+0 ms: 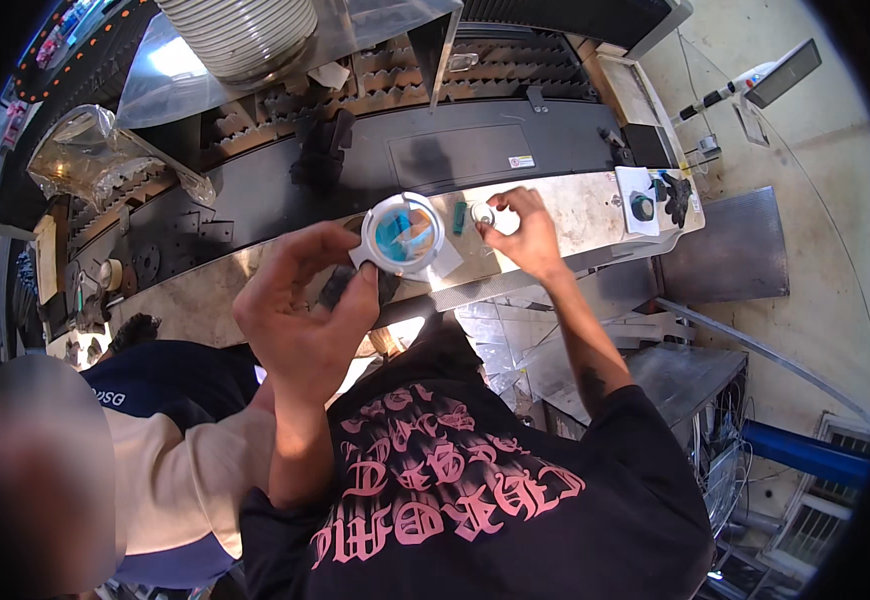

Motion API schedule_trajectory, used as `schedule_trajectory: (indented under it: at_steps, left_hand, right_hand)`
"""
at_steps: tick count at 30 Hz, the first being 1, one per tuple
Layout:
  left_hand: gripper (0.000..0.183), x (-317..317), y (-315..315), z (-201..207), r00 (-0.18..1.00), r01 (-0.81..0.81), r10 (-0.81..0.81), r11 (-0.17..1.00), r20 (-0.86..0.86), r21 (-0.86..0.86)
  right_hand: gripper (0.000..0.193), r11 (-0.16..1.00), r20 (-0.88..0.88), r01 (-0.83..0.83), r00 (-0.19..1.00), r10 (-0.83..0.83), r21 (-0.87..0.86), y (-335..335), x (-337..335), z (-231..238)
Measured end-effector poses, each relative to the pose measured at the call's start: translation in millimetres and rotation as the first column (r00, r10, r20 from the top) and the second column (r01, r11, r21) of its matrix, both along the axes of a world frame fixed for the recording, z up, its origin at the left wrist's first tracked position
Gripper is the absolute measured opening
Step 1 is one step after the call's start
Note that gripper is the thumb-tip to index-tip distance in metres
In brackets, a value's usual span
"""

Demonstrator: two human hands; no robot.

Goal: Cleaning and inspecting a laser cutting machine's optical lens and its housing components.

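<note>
Raised over the bench, my left hand (305,300) pinches a white ring with a clear or bluish round window (401,235) between thumb and fingers. Blue-green and orange tints show through the window. Farther right, my right hand (527,236) has its thumb and fingers closed on a small white round piece (483,213), too small to name. Just left of that piece lies a small dark green object (460,218) on the bench. A white sheet (447,262) shows behind the ring, partly hidden by it.
A pale bench top (575,205) runs along a dark machine bed with jagged slats (515,60). At its right end are a white pad with a dark round item (642,206) and a black glove (677,200). A co-worker (175,470) stands close on my left.
</note>
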State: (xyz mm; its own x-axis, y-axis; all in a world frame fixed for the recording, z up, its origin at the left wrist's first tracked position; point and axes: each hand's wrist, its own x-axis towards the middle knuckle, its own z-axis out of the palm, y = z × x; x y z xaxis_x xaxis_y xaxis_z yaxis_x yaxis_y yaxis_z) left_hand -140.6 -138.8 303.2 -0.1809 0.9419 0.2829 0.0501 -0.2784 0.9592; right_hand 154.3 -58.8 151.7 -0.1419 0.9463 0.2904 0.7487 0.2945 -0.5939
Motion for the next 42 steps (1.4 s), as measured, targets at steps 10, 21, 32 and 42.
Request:
schedule_trajectory:
  at_steps: [10,21,32,42]
  left_hand:
    - [0.032,10,-4,-39,0.984,-0.156,0.151,0.987,-0.091,-0.046]
    - [0.032,11,-1,-54,0.983,-0.15,0.145,0.988,-0.113,-0.03]
    - [0.037,-15,-15,-65,0.978,-0.203,0.205,0.977,0.033,-0.068]
    - [0.034,-48,-41,-71,0.979,-0.191,0.186,0.98,0.081,0.055]
  right_hand:
    - [0.037,0.976,0.221,0.106,0.973,-0.063,-0.189,-36,-30,-186]
    - [0.041,0.982,0.178,0.13,0.978,-0.104,-0.14,-55,-41,-189]
    - [0.033,0.455,-0.199,-0.105,0.966,-0.163,-0.884,-194,0,-243]
    - [0.021,0.75,0.281,0.216,0.959,-0.042,-0.625,-129,-43,-181]
